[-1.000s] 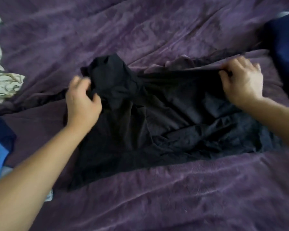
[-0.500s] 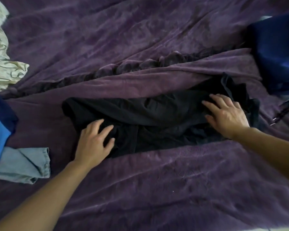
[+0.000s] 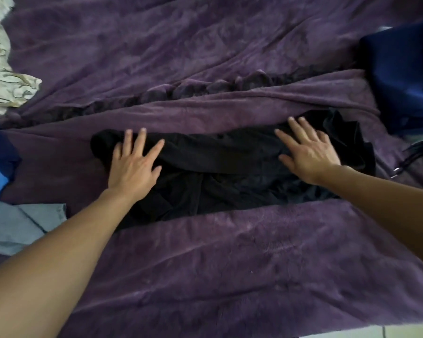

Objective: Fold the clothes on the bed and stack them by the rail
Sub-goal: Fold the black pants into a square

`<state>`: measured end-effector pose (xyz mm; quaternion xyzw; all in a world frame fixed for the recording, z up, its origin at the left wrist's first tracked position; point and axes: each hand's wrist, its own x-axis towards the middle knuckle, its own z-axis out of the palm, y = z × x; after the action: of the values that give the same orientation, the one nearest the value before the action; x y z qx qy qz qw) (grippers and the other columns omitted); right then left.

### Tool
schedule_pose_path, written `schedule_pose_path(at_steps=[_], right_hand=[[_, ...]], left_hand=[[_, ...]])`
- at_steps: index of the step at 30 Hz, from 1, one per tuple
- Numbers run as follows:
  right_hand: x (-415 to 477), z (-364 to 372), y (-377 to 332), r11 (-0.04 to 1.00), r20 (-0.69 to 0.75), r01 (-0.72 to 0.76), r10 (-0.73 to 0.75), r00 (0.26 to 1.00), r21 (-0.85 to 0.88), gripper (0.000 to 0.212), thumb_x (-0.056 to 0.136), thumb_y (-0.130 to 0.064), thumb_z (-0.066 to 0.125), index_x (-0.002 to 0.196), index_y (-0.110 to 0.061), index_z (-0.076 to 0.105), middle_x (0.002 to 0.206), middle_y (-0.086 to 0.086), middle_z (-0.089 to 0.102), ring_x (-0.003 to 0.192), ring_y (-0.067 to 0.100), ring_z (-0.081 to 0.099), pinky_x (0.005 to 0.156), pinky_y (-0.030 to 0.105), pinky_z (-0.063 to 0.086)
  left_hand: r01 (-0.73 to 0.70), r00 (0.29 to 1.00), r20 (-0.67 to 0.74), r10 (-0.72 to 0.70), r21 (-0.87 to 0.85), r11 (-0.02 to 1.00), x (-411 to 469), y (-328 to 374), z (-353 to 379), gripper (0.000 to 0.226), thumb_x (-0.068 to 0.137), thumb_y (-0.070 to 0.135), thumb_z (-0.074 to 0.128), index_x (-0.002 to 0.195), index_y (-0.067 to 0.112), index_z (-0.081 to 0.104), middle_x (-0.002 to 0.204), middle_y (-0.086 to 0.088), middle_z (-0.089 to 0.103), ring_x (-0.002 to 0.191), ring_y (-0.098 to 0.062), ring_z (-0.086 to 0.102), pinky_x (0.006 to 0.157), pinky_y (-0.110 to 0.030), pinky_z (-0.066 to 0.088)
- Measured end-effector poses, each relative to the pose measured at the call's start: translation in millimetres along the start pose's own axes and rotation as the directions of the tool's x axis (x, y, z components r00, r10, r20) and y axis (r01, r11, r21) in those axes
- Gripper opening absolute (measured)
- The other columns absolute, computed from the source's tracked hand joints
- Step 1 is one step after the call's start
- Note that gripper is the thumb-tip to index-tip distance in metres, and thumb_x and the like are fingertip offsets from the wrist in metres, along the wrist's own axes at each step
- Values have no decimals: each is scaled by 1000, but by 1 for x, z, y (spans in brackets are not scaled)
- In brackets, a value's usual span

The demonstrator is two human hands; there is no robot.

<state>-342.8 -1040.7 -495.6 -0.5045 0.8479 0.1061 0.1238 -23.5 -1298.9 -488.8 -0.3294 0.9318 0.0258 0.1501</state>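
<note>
In the head view, the crumpled black fabric garment (image 3: pixel 230 164) lies as a long band across the purple plush blanket (image 3: pixel 230 264). The left hand (image 3: pixel 132 167) lies flat with fingers spread on its left end, and the right hand (image 3: pixel 308 152) lies flat and spread near its right end. The step looks like smoothing, so the palms would do best sliding outward from the middle, flattening the bunched ridge and squaring the ragged right edge.
</note>
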Motion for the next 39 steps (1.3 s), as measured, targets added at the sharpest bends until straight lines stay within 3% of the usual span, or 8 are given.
schedule_pose_path(at_steps=[4,9,14,21,23,30,37,39], right_hand=[[-12,23,71,928,208,-358,373,904,-106,69,95,-60,24,153,-25,8,161,1,4,147,24,1,112,57,15],[-46,25,127,830,233,-556,549,803,-42,62,98,-51,30,151,-24,14,161,4,7,146,27,9,109,60,20],[-56,15,118,690,2,-644,682,732,332,53,95,-53,37,127,-11,46,132,19,50,119,41,49,93,52,41],[-25,30,96,334,258,-763,803,538,554,68,77,-59,67,119,-9,49,124,15,57,112,37,56,86,41,45],[-28,15,97,281,280,-706,775,567,650,49,77,-46,73,110,-13,59,115,13,65,105,34,61,81,34,45],[-44,-74,-22,688,-160,-242,465,871,684,34,83,-39,62,111,-23,51,101,9,67,90,36,64,73,40,49],[-23,-28,-160,820,256,-69,-96,962,569,49,94,-35,53,136,-14,39,126,11,48,108,38,55,77,40,42],[-32,-10,-149,844,98,23,-89,991,535,47,92,-33,54,135,-16,47,128,9,52,116,34,51,84,41,45]], left_hand=[[100,971,216,-105,34,994,-9,-10,30,79,94,52,43,153,26,-2,159,-15,-5,146,-36,-2,113,-50,22],[126,971,198,-134,52,991,-3,14,8,76,90,42,53,152,17,15,157,-21,4,144,-41,5,113,-53,20],[-231,971,-64,229,-26,973,8,99,-11,65,87,33,57,147,20,35,156,-20,18,143,-37,18,113,-51,22],[-346,907,222,359,-94,933,37,203,24,59,98,47,37,150,36,12,161,-5,-2,147,-27,2,117,-46,13],[-323,920,179,347,-150,934,34,199,23,56,97,44,40,149,31,22,159,-7,10,145,-27,12,115,-44,19],[33,995,-76,-70,-407,913,13,108,-16,37,92,16,56,126,3,57,127,-19,52,114,-37,50,94,-49,45],[280,924,-128,-359,-413,867,-13,36,-28,31,92,10,52,121,1,58,124,-21,51,115,-39,47,93,-51,44],[231,930,-184,-319,-382,895,-17,39,-26,32,91,9,54,121,-1,59,127,-23,50,118,-41,46,96,-52,43]])
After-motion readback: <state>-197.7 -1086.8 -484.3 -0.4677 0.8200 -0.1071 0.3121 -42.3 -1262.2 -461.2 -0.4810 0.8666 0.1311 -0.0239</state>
